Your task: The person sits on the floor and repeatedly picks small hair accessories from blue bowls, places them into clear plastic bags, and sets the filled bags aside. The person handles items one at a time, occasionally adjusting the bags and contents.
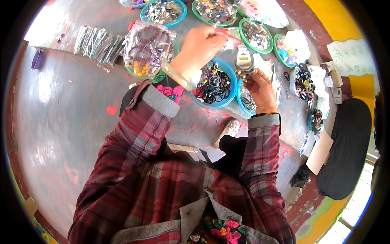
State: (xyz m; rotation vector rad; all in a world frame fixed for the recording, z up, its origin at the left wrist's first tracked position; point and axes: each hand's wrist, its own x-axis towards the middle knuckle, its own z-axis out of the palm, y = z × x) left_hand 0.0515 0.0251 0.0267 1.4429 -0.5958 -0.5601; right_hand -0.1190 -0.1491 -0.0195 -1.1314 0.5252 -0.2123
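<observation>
Over the tubs, my left hand point(201, 46) is closed in a pinch on a small clear plastic bag point(232, 37) with a red strip. My right hand point(262, 91), to its right, has its thumb and fingers closed on a pale card with a green label point(244, 60). Brown and gold beads point(240, 74) hang beside the fingertips, with dark loops under the card. Below both hands stands a blue tub point(234, 91) full of dark beaded hair ties point(213, 85). A second blue tub point(240, 106) lies partly under my right hand.
Bagged bead bracelets point(148, 46) lie left of my left hand, beyond them rows of thin plastic packets point(95, 42). Green tubs point(269, 49) of small goods line the far side. A black padded seat point(345, 150) stands right, and a purple bowl point(37, 59) far left.
</observation>
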